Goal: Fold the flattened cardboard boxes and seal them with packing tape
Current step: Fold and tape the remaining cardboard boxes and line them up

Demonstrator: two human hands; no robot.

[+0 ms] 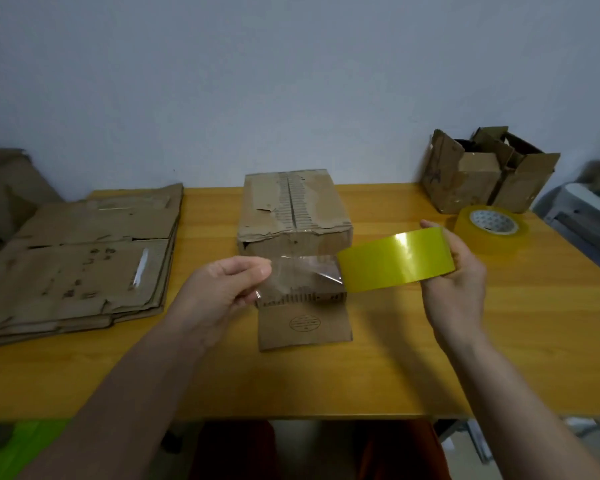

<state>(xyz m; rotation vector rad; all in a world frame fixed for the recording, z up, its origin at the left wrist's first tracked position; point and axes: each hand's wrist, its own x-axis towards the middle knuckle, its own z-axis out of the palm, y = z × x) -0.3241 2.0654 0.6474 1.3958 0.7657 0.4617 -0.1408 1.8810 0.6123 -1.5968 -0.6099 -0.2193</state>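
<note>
You are sitting at a yellow wooden counter (395,358), and the folded cardboard box (293,213) standing at its middle is the landmark here. Far to the left of that box, a stack of flattened cardboard boxes (80,265) is lying on the counter, reaching its left edge.

Just in front of the box and slightly left, your left hand (229,285) is pinching the free end of a clear strip of tape (302,275) between thumb and curled fingers. The strip is stretching rightward across the box's near face, above the box's open front flap (303,327), which is lying flat on the counter toward you.

Just right of the box's near corner, your right hand (461,271) is gripping the yellow tape roll (395,259), fingers curled over its top and far side, thumb underneath. The roll is hovering off the counter, edge-on to you.

Further right of the box, a second tape roll (489,233) is resting flat on the counter. Behind it, at the far right corner against the wall, an open, battered cardboard box (482,174) is standing with its flaps up.
</note>
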